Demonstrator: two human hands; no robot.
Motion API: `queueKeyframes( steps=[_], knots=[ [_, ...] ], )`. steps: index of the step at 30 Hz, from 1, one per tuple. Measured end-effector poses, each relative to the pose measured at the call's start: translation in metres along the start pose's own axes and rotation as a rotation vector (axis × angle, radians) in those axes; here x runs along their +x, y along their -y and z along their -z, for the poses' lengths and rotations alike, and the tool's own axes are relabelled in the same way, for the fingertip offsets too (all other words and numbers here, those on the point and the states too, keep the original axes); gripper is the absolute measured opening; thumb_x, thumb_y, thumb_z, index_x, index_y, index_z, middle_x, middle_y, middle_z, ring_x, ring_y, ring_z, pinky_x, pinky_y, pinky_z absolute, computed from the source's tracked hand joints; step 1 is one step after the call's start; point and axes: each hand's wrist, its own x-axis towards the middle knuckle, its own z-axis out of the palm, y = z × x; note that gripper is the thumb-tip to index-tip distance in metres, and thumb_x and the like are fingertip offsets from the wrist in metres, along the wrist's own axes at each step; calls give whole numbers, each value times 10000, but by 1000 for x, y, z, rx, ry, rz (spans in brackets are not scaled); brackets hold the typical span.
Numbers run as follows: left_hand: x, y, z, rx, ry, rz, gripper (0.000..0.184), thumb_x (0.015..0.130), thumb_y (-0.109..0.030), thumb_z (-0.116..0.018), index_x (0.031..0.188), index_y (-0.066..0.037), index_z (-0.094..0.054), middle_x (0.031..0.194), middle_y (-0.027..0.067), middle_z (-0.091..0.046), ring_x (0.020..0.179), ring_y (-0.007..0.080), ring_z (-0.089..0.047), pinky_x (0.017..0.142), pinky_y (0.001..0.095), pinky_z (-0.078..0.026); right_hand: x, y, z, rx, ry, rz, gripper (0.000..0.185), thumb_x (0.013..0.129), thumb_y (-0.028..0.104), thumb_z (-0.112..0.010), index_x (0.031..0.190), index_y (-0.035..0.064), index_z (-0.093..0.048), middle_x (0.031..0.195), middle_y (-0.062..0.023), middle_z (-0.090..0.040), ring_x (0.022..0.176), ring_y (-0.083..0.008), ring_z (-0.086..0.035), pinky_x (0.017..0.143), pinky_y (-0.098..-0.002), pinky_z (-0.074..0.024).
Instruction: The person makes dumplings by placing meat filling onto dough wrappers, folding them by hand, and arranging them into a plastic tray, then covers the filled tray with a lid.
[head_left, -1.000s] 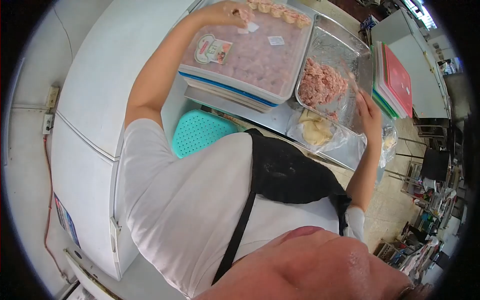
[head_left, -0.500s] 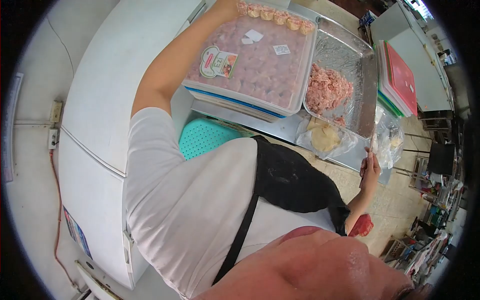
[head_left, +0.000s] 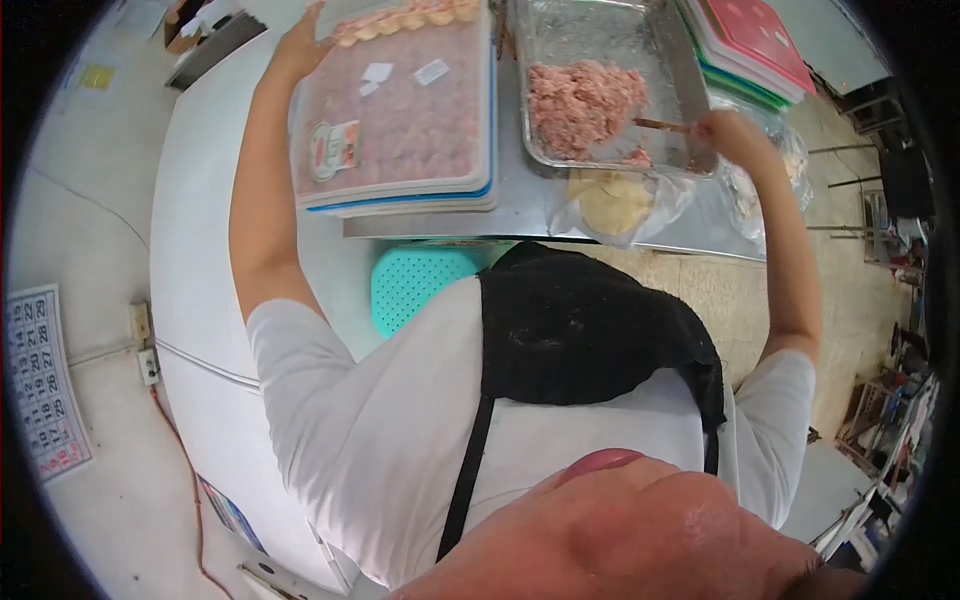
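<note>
My left hand [head_left: 298, 48] is at the far left corner of a clear lidded plastic container [head_left: 395, 120], its fingers apart beside the rim. Along the container's far edge runs a row of meat-topped dumplings [head_left: 410, 22]. With closed fingers my right hand [head_left: 722, 132] grips a thin brown stick-like spatula [head_left: 660, 125] over the near right side of a metal tray [head_left: 690, 75]. The spatula's tip points at a mound of pink minced meat [head_left: 585, 105] and is close to its right side. Fine finger detail of both hands is blurred.
Round dumpling wrappers [head_left: 612, 205] lie on plastic in front of the tray. Red, white and green lids [head_left: 755, 45] are stacked at the right, near a plastic bag [head_left: 750, 200]. A turquoise perforated stool [head_left: 425, 285] stands below the metal table [head_left: 500, 215].
The view has turned and shifted. My right hand has moved from beside the tray's near corner to over its side, with the spatula toward the meat. My left hand has come into fuller view.
</note>
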Motion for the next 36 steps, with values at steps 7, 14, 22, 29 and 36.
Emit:
queueKeyframes(
  steps=[7, 14, 22, 29, 36],
  knots=[
    [-68, -252, 77, -749, -89, 96, 166, 895, -48, -516, 1014, -13, -626, 1068, 74, -653, 991, 166, -596, 869, 278, -452, 7, 1, -42, -218, -14, 174, 302, 770, 325, -640, 757, 26, -680, 770, -176, -666, 738, -346, -660, 660, -443, -531],
    [-127, -416, -85, -1024, 334, 145, 189, 847, -146, -621, 999, -36, -639, 999, 133, -634, 936, 266, -609, 818, 345, -475, 18, -5, -55, -169, -187, 371, 169, 769, 166, -572, 713, 54, -685, 749, -155, -668, 713, -319, -672, 617, -416, -536],
    [-140, -467, -186, -360, -225, 276, 206, 765, -145, -643, 936, -31, -629, 905, 190, -589, 819, 388, -551, 729, 458, -440, 74, -48, -93, -61, -462, 527, 180, 780, 177, -561, 691, 50, -653, 712, -144, -654, 690, -325, -661, 613, -438, -524],
    [-143, -468, -171, -362, -228, 346, 160, 756, -131, -658, 883, -40, -625, 861, 146, -592, 810, 342, -552, 734, 429, -425, 30, -41, -38, -161, -151, 515, 169, 784, 168, -556, 705, 63, -662, 727, -136, -659, 705, -308, -668, 617, -397, -540],
    [-147, -476, -148, -848, -356, 621, 103, 855, -118, -608, 906, -29, -606, 857, 84, -594, 807, 196, -586, 681, 327, -453, 32, -32, -92, -107, -263, 717, 181, 789, 184, -566, 735, 40, -663, 733, -142, -648, 700, -315, -662, 615, -421, -533]
  ],
)
